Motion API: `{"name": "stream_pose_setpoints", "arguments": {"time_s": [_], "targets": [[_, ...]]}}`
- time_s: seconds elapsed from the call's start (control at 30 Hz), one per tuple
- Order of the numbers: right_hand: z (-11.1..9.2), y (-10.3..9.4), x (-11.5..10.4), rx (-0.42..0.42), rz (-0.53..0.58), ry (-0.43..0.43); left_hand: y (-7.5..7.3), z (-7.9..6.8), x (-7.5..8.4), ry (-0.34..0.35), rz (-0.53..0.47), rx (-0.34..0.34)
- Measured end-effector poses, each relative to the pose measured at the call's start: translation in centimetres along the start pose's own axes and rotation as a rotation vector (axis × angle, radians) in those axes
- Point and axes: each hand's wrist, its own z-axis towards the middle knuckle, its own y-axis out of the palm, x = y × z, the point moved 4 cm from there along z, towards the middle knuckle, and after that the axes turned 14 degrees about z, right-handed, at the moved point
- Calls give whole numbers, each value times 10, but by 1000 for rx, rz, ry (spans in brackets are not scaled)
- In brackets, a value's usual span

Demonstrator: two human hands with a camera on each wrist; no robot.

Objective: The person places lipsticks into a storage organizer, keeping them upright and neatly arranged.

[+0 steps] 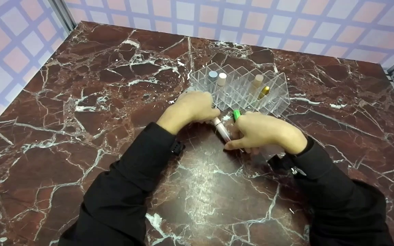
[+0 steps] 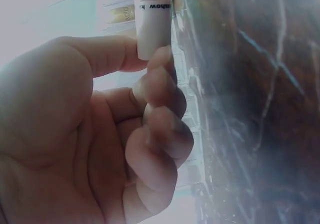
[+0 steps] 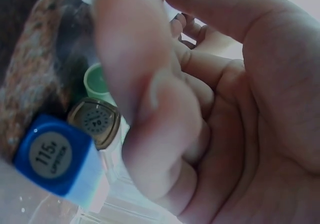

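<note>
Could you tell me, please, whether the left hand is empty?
No, the left hand pinches the white end of a tube between its thumb and fingers.

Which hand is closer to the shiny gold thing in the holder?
Right. The right hand is in front of the gold thing; the left hand is farther, by the clear holder's left end.
</note>
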Motion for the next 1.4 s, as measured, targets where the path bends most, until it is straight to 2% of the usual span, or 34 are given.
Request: {"name": "stream_pose_setpoints", "arguments": {"time_s": [0.13,0.23,0.63,1.1,1.4], "targets": [[0,-3,-2,62,-69,-72,-4,-1,1,-17,22,50],[0,-5,-2,94,-81,-91,-6,-1,0,-24,9,69],[-6,-14,-1,160,-42,-94,-11,0,-2,-57,-64,100],[-9,-23,3,274,-7,-96,-17,0,-6,-124,-215,143],[-13,-29,3,333,-11,-82,-21,0,-10,-156,-297,201]]}}
